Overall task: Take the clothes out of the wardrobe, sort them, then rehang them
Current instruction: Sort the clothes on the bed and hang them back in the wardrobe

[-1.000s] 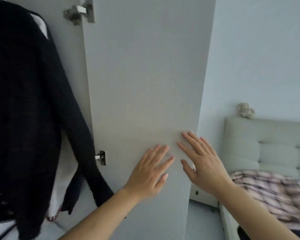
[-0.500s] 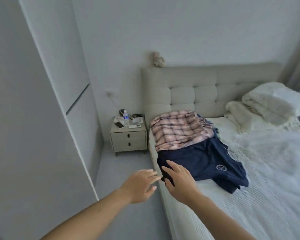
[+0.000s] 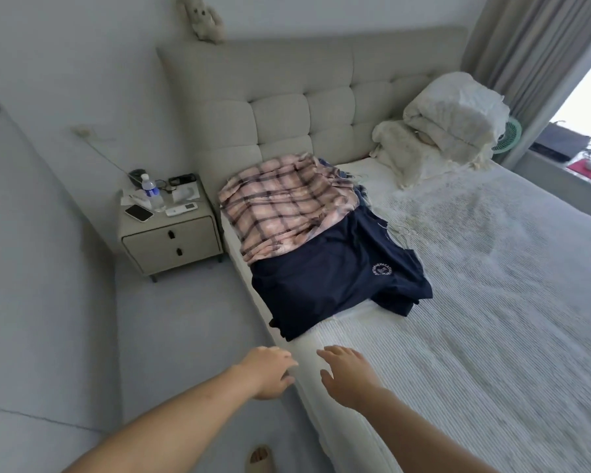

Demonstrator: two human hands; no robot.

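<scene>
Two garments lie piled on the left side of the bed (image 3: 492,319). A pink plaid shirt (image 3: 280,206) is on top, nearer the headboard. A navy T-shirt (image 3: 328,285) with a small round white logo lies below it, reaching the mattress edge. My left hand (image 3: 268,372) hovers over the bed's left edge with loose fingers, holding nothing. My right hand (image 3: 348,375) is stretched out above the white cover, fingers relaxed and empty. Both hands are a short way in front of the navy T-shirt, not touching it.
A nightstand (image 3: 171,240) with a water bottle (image 3: 151,192), a phone and small items stands left of the bed. Folded white bedding (image 3: 447,128) is stacked at the headboard's right. A wall runs along the left; grey floor lies between it and the bed. A slipper (image 3: 260,460) shows below.
A second ago both hands pressed flat on the wardrobe door beside a hanging black garment. The view has since swung right to the bed, and my hands now reach toward the clothes pile.
</scene>
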